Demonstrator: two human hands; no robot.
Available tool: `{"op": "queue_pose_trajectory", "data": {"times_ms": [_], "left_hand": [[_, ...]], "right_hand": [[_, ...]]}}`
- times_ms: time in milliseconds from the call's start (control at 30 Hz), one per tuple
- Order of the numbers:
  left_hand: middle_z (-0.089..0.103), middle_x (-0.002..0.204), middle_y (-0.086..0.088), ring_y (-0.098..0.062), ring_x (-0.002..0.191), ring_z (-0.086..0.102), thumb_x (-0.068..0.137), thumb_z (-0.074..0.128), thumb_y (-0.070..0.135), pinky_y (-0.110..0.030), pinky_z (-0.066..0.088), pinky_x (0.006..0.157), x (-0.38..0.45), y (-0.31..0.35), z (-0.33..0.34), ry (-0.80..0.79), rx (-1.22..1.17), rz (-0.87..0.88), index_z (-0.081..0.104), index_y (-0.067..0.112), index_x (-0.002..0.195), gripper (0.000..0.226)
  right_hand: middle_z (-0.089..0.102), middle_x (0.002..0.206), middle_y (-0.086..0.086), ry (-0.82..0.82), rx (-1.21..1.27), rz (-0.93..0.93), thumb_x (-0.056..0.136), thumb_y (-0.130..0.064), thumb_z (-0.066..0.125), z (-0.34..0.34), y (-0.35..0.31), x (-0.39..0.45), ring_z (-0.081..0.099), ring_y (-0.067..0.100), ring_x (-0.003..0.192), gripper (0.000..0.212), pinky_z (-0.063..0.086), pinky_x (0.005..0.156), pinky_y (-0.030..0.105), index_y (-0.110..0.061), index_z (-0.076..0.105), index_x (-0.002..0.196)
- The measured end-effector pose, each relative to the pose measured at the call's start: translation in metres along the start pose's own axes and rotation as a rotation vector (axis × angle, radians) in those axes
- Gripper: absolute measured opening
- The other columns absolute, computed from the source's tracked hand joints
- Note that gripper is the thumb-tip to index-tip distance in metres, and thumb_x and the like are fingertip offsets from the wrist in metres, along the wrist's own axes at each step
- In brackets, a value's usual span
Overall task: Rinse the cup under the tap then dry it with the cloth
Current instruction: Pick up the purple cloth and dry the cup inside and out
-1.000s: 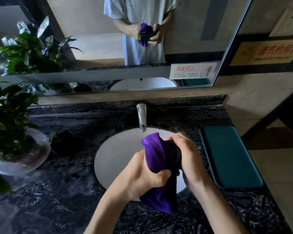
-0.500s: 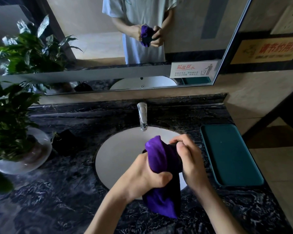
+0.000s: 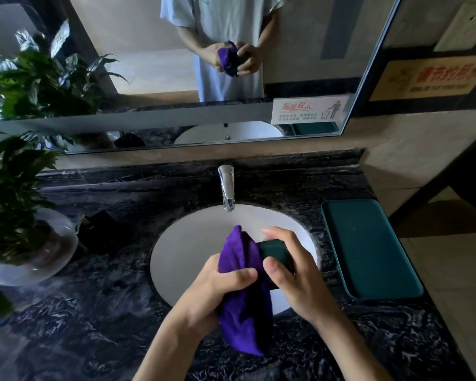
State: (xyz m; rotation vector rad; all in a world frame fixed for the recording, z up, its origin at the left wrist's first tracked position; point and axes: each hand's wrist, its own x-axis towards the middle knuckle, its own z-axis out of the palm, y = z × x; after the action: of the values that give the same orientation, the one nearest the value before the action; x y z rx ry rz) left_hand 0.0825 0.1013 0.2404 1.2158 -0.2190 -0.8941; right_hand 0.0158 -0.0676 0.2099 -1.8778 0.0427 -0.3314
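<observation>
Over the white sink basin point(image 3: 193, 243), my left hand point(image 3: 217, 287) grips a purple cloth point(image 3: 242, 306) that is pressed against a dark green cup point(image 3: 276, 253). My right hand point(image 3: 294, 273) is wrapped around the cup, which lies on its side with one end hidden under the cloth. The cloth's loose end hangs down over the counter's front. The chrome tap point(image 3: 227, 188) stands behind the basin; no water is visible from it.
A dark marble counter point(image 3: 94, 312) surrounds the basin. A teal tray point(image 3: 368, 248) lies to the right. At the left stands a leafy plant in a glass bowl point(image 3: 30, 257), with a dark object point(image 3: 105, 232) beside it. A mirror point(image 3: 176, 78) covers the wall behind.
My hands have shifted a little, and more of the green cup now shows beside the cloth. The cloth has turned around the cup's end.
</observation>
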Motion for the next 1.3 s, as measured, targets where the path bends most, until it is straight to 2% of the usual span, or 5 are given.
{"op": "queue_pose_trajectory", "data": {"times_ms": [267,500,800,1067,1300], "left_hand": [[0.067,0.066,0.0,-0.011,0.053,0.054,0.08,0.072,0.017,-0.039,0.052,0.057,-0.005,-0.001,0.028,0.045,0.955,0.138,0.064,0.021,0.078,0.01],[0.074,0.093,-0.024,-0.031,0.082,0.07,0.063,0.08,0.014,-0.035,0.06,0.072,-0.007,-0.003,0.008,0.085,-0.066,-0.018,0.076,-0.003,0.098,0.039],[0.053,0.057,0.009,-0.006,0.048,0.046,0.077,0.077,0.021,-0.023,0.04,0.052,-0.003,0.008,0.037,0.098,1.035,0.2,0.045,0.028,0.067,0.034],[0.076,0.091,-0.019,-0.028,0.083,0.072,0.066,0.079,0.013,-0.033,0.058,0.073,-0.005,0.005,0.008,0.0,0.078,-0.027,0.079,0.003,0.095,0.031],[0.077,0.095,-0.011,-0.023,0.088,0.07,0.066,0.079,0.019,-0.052,0.058,0.082,-0.006,0.008,0.01,0.031,0.334,0.004,0.075,0.001,0.1,0.038]], "right_hand": [[0.051,0.062,-0.002,-0.087,0.442,0.808,0.092,-0.058,0.047,-0.002,-0.002,0.011,0.045,0.016,0.055,0.044,0.018,0.054,0.032,-0.025,0.062,0.067],[0.056,0.138,-0.011,-0.139,0.089,0.101,0.089,-0.075,0.046,-0.007,-0.006,-0.004,0.052,-0.002,0.128,0.069,0.038,0.099,0.008,-0.032,0.047,0.143],[0.034,0.069,0.001,0.039,0.539,0.735,0.081,-0.049,0.053,-0.003,-0.013,0.012,0.026,0.024,0.065,0.029,0.017,0.06,0.044,-0.024,0.047,0.068],[0.051,0.141,-0.01,-0.172,-0.102,0.001,0.093,-0.073,0.039,-0.02,-0.009,-0.003,0.047,0.003,0.136,0.065,0.033,0.107,0.011,-0.035,0.048,0.144],[0.071,0.087,-0.003,-0.034,0.049,0.088,0.1,-0.032,0.052,-0.008,-0.01,0.001,0.066,0.009,0.082,0.023,0.052,0.072,0.028,-0.018,0.069,0.107]]}}
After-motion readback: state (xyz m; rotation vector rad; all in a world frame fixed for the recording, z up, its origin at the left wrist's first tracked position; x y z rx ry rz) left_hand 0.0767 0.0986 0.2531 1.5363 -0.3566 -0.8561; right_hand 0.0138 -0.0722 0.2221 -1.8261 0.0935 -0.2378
